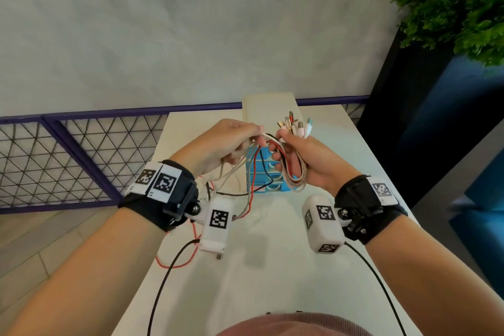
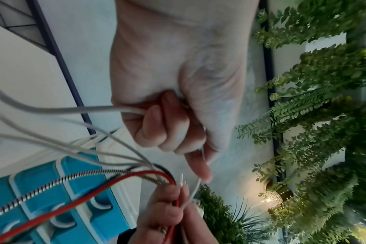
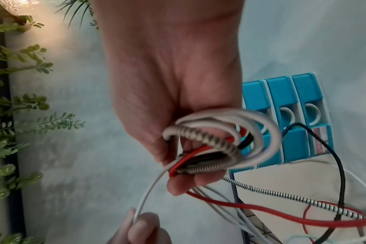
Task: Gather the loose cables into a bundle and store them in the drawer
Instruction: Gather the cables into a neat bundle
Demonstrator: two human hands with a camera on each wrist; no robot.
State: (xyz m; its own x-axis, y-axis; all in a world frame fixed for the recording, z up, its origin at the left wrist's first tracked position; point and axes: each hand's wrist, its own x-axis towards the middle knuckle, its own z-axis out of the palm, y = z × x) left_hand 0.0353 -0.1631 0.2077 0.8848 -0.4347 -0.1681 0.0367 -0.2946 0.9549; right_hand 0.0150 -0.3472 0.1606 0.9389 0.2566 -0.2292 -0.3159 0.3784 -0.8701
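Both hands are raised over the white table (image 1: 272, 267). My right hand (image 1: 293, 153) grips a bundle of cables (image 1: 297, 172) folded into loops, with the plugs (image 1: 294, 124) sticking up above the fist. The looped bundle (image 3: 209, 148) holds white, red, black and braided cables. My left hand (image 1: 242, 142) pinches a white cable (image 2: 77, 108) that runs to the bundle. The cables' loose ends (image 1: 231, 199) trail down to the table. Behind the hands stands a small blue drawer unit (image 1: 266, 176) with its drawers shut, partly hidden.
A cream box (image 1: 270, 109) stands at the table's far end behind the drawer unit. A red cable (image 1: 191, 248) hangs over the table's left edge. A purple mesh fence (image 1: 68, 161) runs on the left. A dark planter with green plants (image 1: 450, 8) stands on the right.
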